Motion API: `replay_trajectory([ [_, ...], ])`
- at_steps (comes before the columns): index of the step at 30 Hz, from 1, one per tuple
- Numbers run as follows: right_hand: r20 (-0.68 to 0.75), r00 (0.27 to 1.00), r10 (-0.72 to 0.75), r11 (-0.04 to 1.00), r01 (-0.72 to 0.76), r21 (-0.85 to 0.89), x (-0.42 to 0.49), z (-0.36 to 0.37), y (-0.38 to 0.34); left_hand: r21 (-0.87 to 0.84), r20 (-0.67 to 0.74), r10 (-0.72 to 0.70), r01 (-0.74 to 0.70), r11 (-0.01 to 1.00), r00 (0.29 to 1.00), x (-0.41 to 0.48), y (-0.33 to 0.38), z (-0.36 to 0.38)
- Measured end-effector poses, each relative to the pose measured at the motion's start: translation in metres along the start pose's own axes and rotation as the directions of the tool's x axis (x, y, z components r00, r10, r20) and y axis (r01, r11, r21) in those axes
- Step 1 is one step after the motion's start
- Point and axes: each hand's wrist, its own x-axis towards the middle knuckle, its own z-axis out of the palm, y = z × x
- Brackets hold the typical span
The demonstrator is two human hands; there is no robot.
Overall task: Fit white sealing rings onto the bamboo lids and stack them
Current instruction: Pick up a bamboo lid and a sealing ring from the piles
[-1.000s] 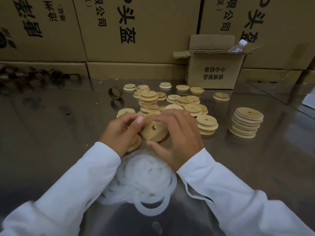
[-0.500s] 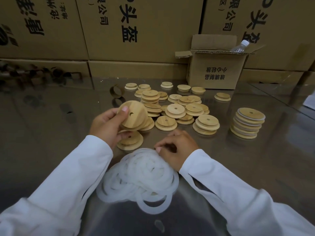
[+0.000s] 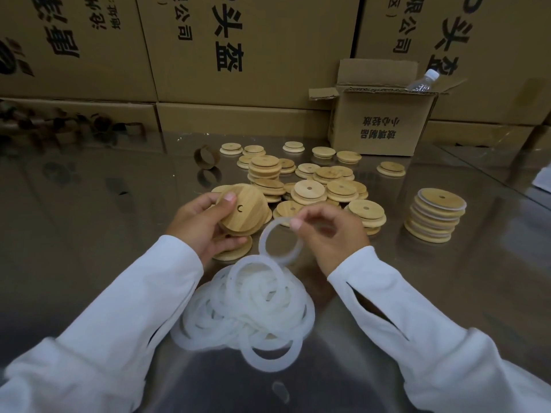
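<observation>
The left hand (image 3: pixel 202 231), at centre frame, grips one bamboo lid (image 3: pixel 244 210): the thumb presses on the lid's face near its small hole and the fingers are clamped round the edge from below. The lid is tilted and held above the worktop (image 3: pixel 104 219). Just right of it, the right hand (image 3: pixel 331 236) pinches a white sealing ring (image 3: pixel 263 238) between thumb and forefinger. The ring hangs free beside the lid; contact between the two cannot be determined.

A pile of rings (image 3: pixel 247 311) lies on the worktop below both hands. Loose lids (image 3: pixel 310 189) lie above the hands. A stack of ringed lids (image 3: pixel 436 216) stands at the right. An open carton (image 3: pixel 384 123) sits at upper right.
</observation>
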Motion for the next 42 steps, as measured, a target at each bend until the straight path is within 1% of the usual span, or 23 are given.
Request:
replay_trajectory([
  [2,-0.137,0.990,-0.042,0.990,0.060,0.130,0.002,-0.003,-0.006,-0.020,0.037,-0.025,0.025,0.999,0.999,-0.001,-0.002,0.002],
  [4,-0.187,0.982,-0.032,0.969,0.076,0.233,0.002,-0.003,-0.011,-0.025,0.082,-0.041,0.044,0.999,0.996,-0.003,-0.003,0.004],
  [6,-0.168,0.986,0.015,0.954,0.036,0.299,0.001,-0.003,-0.013,-0.001,0.116,-0.051,0.052,0.999,0.992,-0.005,-0.004,0.005],
  [10,-0.056,0.993,0.101,0.929,-0.074,0.363,-0.001,0.001,-0.015,0.009,0.142,-0.065,0.064,0.998,0.988,-0.009,-0.002,0.009],
  [12,-0.031,0.990,0.138,0.925,-0.117,0.360,-0.001,0.003,-0.016,0.000,0.141,-0.070,0.071,0.997,0.987,-0.010,-0.001,0.011],
  [16,-0.043,0.977,0.211,0.924,-0.185,0.334,-0.001,0.005,-0.016,-0.016,0.171,-0.090,0.094,0.995,0.981,-0.012,-0.001,0.015],
  [18,-0.050,0.973,0.225,0.923,-0.196,0.330,-0.001,0.007,-0.017,0.053,0.224,-0.043,0.032,0.998,0.974,-0.015,-0.002,0.015],
  [20,-0.081,0.978,0.191,0.939,-0.158,0.306,-0.003,0.009,-0.018,0.124,0.270,0.042,-0.078,0.989,0.962,-0.018,-0.004,0.016],
  [21,-0.106,0.982,0.158,0.948,-0.121,0.294,-0.004,0.010,-0.019,0.131,0.278,0.078,-0.118,0.984,0.958,-0.019,-0.004,0.017],
  [24,-0.159,0.986,0.051,0.964,-0.006,0.266,-0.007,0.011,-0.023,0.122,0.284,0.136,-0.176,0.977,0.949,-0.020,-0.005,0.018],
  [26,-0.163,0.987,0.014,0.970,0.026,0.242,-0.008,0.011,-0.024,0.127,0.297,0.155,-0.200,0.972,0.942,-0.021,-0.006,0.018],
  [34,-0.179,0.981,0.082,0.977,-0.044,0.207,-0.008,0.009,-0.022,0.137,0.315,0.186,-0.239,0.961,0.931,-0.021,-0.007,0.018],
  [37,-0.172,0.981,0.092,0.985,-0.064,0.158,-0.007,0.008,-0.021,0.160,0.315,0.215,-0.275,0.948,0.924,-0.022,-0.008,0.019],
  [42,-0.189,0.976,0.109,0.985,-0.080,0.155,-0.006,0.008,-0.020,0.189,0.318,0.247,-0.317,0.930,0.915,-0.022,-0.007,0.018],
])
